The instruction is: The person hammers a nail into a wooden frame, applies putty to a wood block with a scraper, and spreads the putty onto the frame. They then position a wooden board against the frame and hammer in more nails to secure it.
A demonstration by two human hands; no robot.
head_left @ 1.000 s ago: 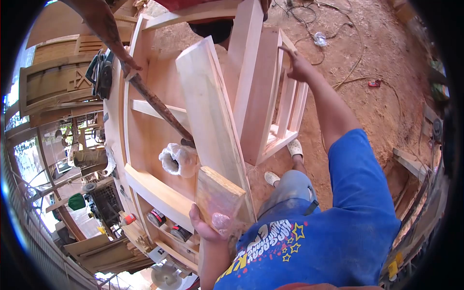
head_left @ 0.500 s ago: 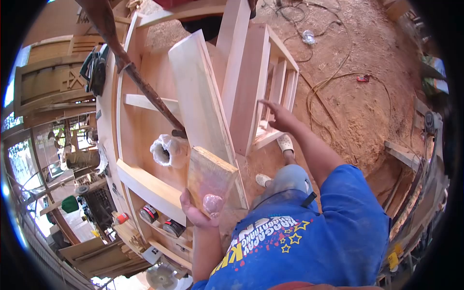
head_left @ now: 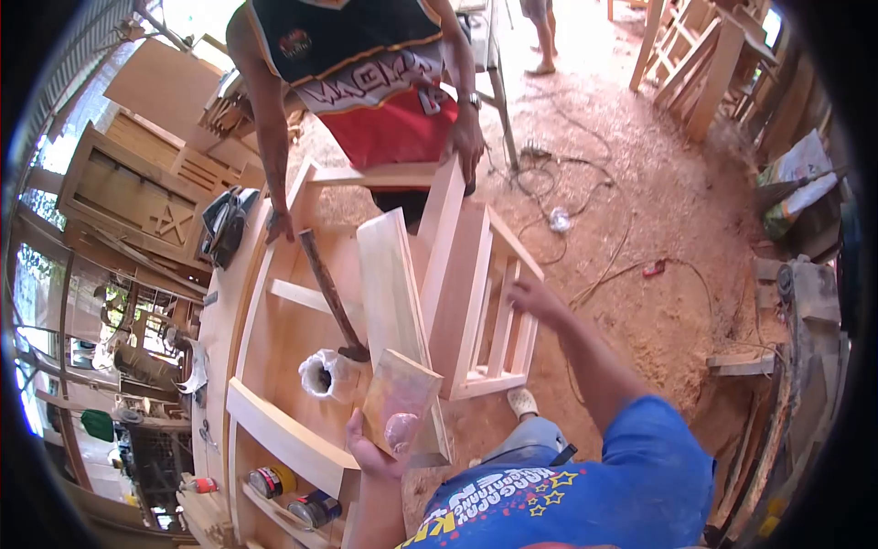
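Observation:
My left hand (head_left: 373, 448) is closed around the lower edge of a small wooden board (head_left: 402, 389), which carries a pink lump of putty (head_left: 401, 432). Behind it, a wide pale plank (head_left: 393, 274) lies slanted over the wooden cabinet frame (head_left: 291, 453). My right hand (head_left: 540, 302) is at the outer rail of a slatted wooden frame (head_left: 494, 316), its fingers partly spread and nothing seen in them. A tool with a long wooden handle (head_left: 326, 288) and dark head leans by the plank. Near it sits a crumpled white plastic bag (head_left: 329, 373) with a dark opening.
Across the cabinet a co-worker (head_left: 366, 82) stands with both hands at its far end. Two paint cans (head_left: 273, 480) sit in the lower compartment. Cords (head_left: 599, 274) and sawdust cover the ground at right. Carved panels (head_left: 137, 192) lean at left.
The view has tipped up, bringing the co-worker into sight. My right hand has shifted from the frame's near side to its outer rail, fingers less outstretched. My left hand still holds the small board.

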